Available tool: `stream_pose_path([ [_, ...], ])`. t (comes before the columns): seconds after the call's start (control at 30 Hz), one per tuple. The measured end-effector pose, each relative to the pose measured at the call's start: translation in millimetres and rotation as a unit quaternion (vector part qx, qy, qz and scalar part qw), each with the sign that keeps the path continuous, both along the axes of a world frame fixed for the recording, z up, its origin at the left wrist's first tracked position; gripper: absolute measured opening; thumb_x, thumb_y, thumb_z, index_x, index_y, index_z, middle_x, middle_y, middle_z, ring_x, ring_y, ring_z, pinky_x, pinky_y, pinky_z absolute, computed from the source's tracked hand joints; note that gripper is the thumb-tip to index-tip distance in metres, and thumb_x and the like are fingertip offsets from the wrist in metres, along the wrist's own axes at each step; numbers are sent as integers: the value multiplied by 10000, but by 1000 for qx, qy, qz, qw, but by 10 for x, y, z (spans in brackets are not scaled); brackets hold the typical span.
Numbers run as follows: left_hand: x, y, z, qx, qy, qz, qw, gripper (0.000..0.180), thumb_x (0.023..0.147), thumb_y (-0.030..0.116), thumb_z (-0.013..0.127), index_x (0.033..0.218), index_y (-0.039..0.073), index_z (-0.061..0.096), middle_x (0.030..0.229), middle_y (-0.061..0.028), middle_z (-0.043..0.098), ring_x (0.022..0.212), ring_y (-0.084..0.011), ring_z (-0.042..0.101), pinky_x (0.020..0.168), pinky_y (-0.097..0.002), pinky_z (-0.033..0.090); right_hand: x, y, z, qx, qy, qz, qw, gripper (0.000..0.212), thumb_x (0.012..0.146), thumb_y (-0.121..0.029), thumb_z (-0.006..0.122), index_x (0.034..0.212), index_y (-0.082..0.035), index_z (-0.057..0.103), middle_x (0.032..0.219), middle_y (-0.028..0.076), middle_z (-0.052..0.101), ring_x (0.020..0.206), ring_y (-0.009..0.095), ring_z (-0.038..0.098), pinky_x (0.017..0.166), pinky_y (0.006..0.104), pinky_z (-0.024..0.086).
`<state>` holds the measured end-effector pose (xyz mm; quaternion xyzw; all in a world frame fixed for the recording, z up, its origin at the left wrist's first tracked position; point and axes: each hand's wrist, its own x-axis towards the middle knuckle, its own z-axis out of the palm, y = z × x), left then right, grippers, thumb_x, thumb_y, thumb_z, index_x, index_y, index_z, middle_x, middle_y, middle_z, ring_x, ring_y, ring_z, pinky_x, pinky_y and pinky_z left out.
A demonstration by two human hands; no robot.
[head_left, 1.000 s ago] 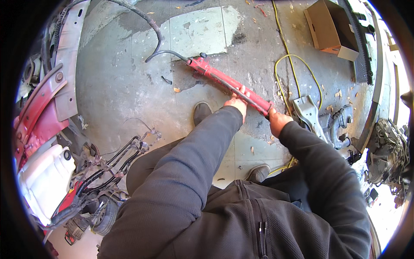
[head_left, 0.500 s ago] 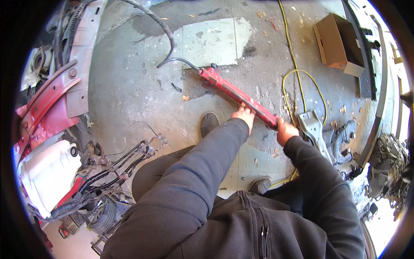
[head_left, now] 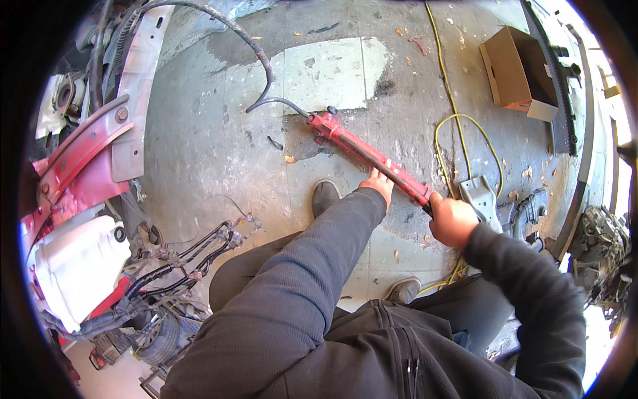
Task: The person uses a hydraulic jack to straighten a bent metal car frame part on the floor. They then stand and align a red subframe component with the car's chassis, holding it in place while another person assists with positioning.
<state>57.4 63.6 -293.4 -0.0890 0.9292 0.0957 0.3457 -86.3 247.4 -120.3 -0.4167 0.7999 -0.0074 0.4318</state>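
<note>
A long red hydraulic hand pump [head_left: 359,147] slants across the middle, low over the floor. A black hose [head_left: 264,70] leaves its far left end and curves up toward the vehicle. My right hand [head_left: 454,221] is closed round the near right end of the pump's dark lever handle [head_left: 392,177], which stands slightly off the red body. Against the side of the pump, around its middle, my left hand [head_left: 379,185] holds on with its fingers reaching over; part of its grip is hidden behind the lever.
Red vehicle bodywork [head_left: 80,163], a white plastic tank [head_left: 80,269] and loose wiring [head_left: 199,256] line the left. At right are a cardboard box [head_left: 517,70], a looped yellow cord [head_left: 453,100], a grey metal bracket [head_left: 480,199] and greasy machinery [head_left: 598,253].
My right hand has moved right and nearer to me, lifting the lever handle away from the pump body. My left hand stays on the pump. The view has shifted slightly.
</note>
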Motion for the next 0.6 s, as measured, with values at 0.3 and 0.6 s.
stream_pose_path([
  [0.3, -33, -38, -81, 85, -8, 42, 995, 1011, 955, 225, 690, 1820, 59, 194, 1896, -292, 37, 1749, -464, 160, 1413, -441, 271, 119, 6, -230, 9, -79, -17, 997, 405, 929, -68, 589, 1291, 102, 526, 1030, 375, 769, 1025, 559, 774, 907, 594, 617],
  [0.6, -2, -54, -27, 58, 10, 41, 997, 980, 956, 156, 681, 1815, 71, 217, 1909, -242, 51, 1739, -472, 185, 1382, -447, 348, -45, 126, -242, -36, 13, 16, 999, 326, 965, -116, 623, 1266, 7, 589, 950, 285, 786, 873, 486, 796, 776, 572, 636],
])
